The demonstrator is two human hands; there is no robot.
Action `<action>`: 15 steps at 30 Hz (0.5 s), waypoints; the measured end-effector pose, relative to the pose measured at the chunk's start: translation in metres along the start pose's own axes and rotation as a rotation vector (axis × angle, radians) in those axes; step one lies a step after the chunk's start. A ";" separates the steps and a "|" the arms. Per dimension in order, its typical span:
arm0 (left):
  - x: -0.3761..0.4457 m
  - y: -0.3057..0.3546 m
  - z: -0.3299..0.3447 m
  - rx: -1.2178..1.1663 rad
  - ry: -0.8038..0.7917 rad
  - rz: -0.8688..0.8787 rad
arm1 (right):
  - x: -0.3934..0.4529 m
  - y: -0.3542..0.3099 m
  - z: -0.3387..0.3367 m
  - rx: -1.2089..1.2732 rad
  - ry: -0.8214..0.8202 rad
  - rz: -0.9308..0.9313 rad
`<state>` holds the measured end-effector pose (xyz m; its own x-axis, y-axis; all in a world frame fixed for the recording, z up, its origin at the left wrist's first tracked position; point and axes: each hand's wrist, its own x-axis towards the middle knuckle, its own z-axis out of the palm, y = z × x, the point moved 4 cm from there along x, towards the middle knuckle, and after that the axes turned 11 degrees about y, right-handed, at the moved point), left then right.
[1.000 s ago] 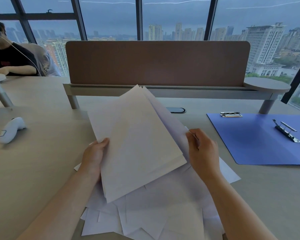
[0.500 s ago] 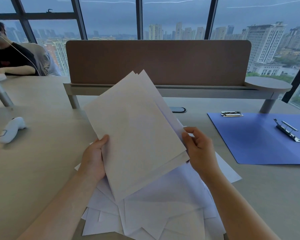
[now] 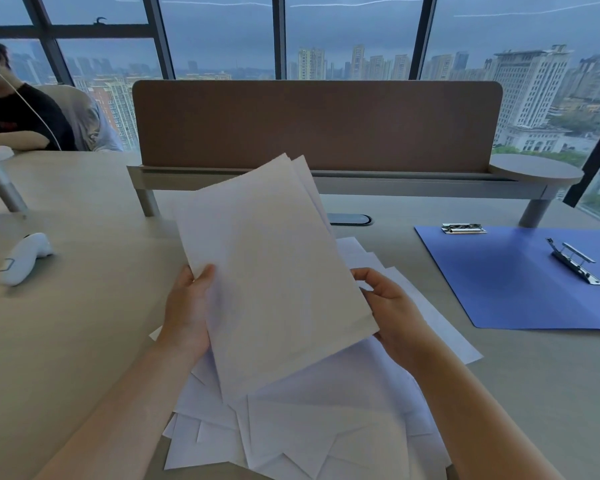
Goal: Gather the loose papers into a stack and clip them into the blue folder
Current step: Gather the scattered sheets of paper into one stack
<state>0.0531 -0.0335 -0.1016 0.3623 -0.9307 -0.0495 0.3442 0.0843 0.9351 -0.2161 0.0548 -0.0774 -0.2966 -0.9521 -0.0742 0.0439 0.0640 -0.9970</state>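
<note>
The surface (image 3: 66,341) carries everything, with a brown divider panel (image 3: 316,126) standing along its far edge. The blue folder (image 3: 520,278) lies open near the right edge, well apart from the papers, one metal clip (image 3: 575,260) on its inner face and a second clip (image 3: 463,228) at its far corner. Loose papers (image 3: 319,427) lie scattered and overlapping toward the near edge. Above them a partial stack (image 3: 274,271) is held tilted off the surface: the left hand (image 3: 187,313) grips its left edge with the thumb on top, and the right hand (image 3: 392,313) has its fingers (image 3: 368,275) curled at the right edge, pinching it. A white controller (image 3: 23,258) rests near the left edge. The gathering step looks to be in hand, only partly done. The next move likely calls for squaring the held sheets, then collecting those still scattered underneath before carrying anything across to the folder.
</note>
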 end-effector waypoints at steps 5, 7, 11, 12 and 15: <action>-0.011 0.018 0.008 0.179 -0.049 0.308 | -0.002 0.002 0.004 -0.058 -0.024 0.011; -0.018 0.027 0.015 0.175 -0.081 0.390 | -0.003 0.000 0.002 0.042 -0.027 0.028; -0.033 0.056 0.033 0.150 -0.112 0.564 | -0.002 -0.008 0.001 0.032 0.007 -0.134; -0.038 0.064 0.038 0.142 -0.126 0.610 | -0.001 -0.011 0.001 0.031 0.039 -0.168; -0.056 0.082 0.050 0.083 -0.173 0.670 | -0.001 -0.016 0.000 0.103 0.101 -0.226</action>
<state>0.0180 0.0081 -0.0047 0.3280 -0.7313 0.5980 0.0243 0.6393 0.7686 -0.2164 0.0549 -0.0617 -0.4030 -0.9040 0.1426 0.0611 -0.1820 -0.9814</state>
